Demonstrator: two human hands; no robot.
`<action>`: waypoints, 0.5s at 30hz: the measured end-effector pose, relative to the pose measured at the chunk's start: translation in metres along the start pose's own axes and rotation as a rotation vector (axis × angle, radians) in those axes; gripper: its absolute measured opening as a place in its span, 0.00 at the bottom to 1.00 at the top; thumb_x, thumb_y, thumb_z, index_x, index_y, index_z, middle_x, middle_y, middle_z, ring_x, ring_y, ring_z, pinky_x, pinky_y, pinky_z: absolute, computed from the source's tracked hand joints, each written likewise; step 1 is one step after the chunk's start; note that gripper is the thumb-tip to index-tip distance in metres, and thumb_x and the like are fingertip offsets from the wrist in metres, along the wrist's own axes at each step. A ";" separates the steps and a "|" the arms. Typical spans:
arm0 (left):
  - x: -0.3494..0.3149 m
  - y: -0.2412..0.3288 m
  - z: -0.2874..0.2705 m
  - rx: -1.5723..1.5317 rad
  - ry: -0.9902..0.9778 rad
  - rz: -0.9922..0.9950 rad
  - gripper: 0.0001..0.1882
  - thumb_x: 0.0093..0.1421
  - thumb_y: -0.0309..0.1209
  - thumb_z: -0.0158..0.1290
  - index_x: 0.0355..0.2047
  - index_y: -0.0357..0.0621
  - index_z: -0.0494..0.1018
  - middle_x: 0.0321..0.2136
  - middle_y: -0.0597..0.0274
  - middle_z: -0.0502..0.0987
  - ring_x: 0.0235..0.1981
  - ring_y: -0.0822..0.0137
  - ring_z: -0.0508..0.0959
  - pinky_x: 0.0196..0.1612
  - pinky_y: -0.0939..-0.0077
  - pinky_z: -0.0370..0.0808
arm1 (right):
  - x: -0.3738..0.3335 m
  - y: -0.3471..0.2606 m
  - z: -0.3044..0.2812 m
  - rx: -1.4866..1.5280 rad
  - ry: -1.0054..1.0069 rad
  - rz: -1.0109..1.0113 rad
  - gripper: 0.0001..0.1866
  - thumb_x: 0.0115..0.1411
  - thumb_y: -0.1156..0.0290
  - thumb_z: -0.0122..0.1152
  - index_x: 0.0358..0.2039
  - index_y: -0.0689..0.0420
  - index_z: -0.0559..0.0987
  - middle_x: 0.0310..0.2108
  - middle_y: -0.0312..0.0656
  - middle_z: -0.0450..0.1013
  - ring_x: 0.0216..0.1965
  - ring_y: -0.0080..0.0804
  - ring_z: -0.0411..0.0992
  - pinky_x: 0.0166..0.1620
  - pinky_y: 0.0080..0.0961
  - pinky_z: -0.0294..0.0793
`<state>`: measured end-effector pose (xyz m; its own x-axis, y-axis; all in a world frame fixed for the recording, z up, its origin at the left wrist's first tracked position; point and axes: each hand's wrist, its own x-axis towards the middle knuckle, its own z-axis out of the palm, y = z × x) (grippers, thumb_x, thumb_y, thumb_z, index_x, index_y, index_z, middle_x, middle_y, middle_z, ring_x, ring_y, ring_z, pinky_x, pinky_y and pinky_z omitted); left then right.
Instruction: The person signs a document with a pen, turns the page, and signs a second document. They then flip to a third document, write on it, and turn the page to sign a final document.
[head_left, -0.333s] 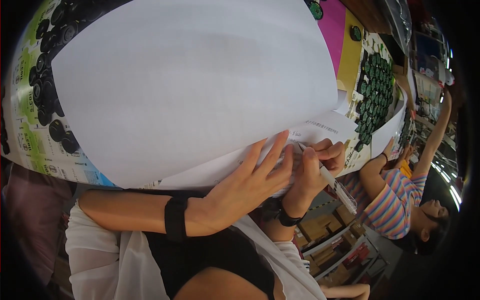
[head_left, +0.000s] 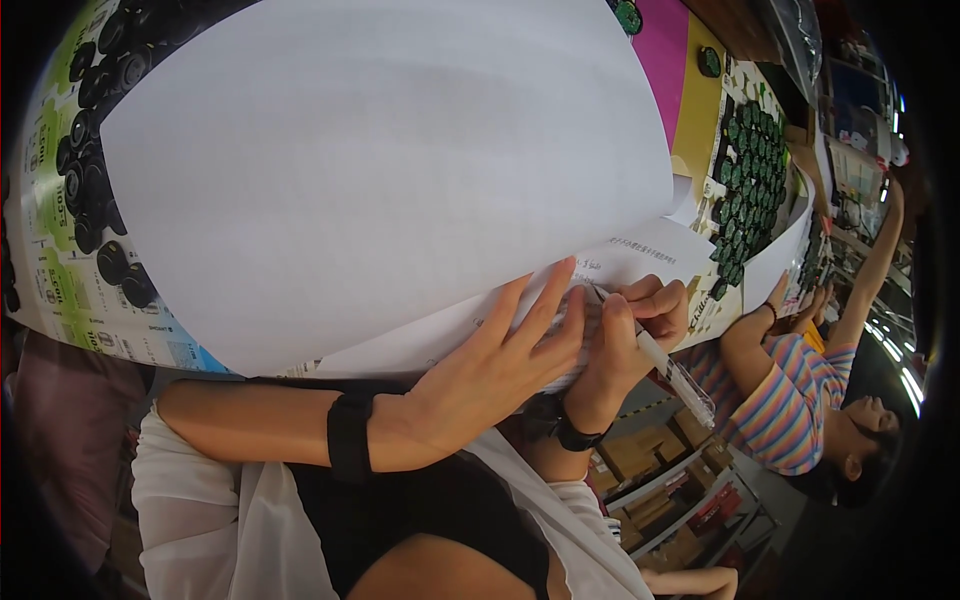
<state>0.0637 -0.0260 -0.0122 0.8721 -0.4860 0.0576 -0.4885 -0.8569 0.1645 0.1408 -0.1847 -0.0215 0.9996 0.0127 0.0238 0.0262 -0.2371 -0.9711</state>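
Note:
A white pen with a clear end is pinched in my right hand. Its tip rests on a printed sheet that carries lines of handwriting. My left hand lies on the papers just left of the pen, fingers stretched out and apart. A large blank white sheet curves up over most of the table, its lower edge running beside my left fingertips. Part of the printed sheet is hidden under it and behind my hands.
Black round parts crowd the table's left side. Several green-and-black round pieces sit close together at the right. A person in a striped shirt is beside the table at the right. Shelves with boxes stand below the table edge.
Hardly anything differs. The blank sheet and my hands have shifted very slightly left, while the pen stays at the same writing.

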 end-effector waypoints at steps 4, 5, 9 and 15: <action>0.001 -0.001 -0.001 0.002 -0.001 0.002 0.17 0.61 0.41 0.49 0.46 0.46 0.71 0.59 0.56 0.65 0.67 0.39 0.58 0.65 0.42 0.58 | 0.001 0.002 -0.001 0.003 0.018 -0.024 0.17 0.46 0.83 0.64 0.22 0.55 0.62 0.17 0.35 0.67 0.19 0.15 0.58 0.27 0.14 0.58; 0.001 -0.001 -0.002 0.001 -0.004 0.006 0.17 0.61 0.42 0.49 0.46 0.46 0.71 0.59 0.56 0.65 0.67 0.39 0.58 0.65 0.42 0.58 | 0.001 0.002 -0.002 0.002 0.021 -0.024 0.18 0.46 0.83 0.64 0.22 0.55 0.61 0.17 0.35 0.67 0.19 0.14 0.58 0.27 0.14 0.58; 0.001 -0.001 -0.003 -0.009 -0.004 0.003 0.17 0.62 0.42 0.49 0.45 0.46 0.71 0.59 0.56 0.65 0.67 0.39 0.58 0.65 0.42 0.58 | 0.001 0.002 -0.003 -0.007 0.014 -0.017 0.18 0.46 0.83 0.64 0.22 0.55 0.61 0.17 0.35 0.66 0.19 0.14 0.58 0.27 0.13 0.57; 0.001 0.000 0.000 -0.011 0.009 -0.003 0.17 0.63 0.43 0.48 0.45 0.46 0.71 0.59 0.56 0.65 0.67 0.39 0.58 0.65 0.42 0.58 | 0.001 0.000 -0.002 0.012 0.021 0.006 0.18 0.47 0.82 0.65 0.22 0.55 0.62 0.17 0.35 0.66 0.19 0.14 0.58 0.27 0.13 0.57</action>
<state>0.0651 -0.0263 -0.0117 0.8737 -0.4820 0.0657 -0.4857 -0.8564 0.1753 0.1422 -0.1866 -0.0215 0.9997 -0.0090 0.0233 0.0206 -0.2251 -0.9741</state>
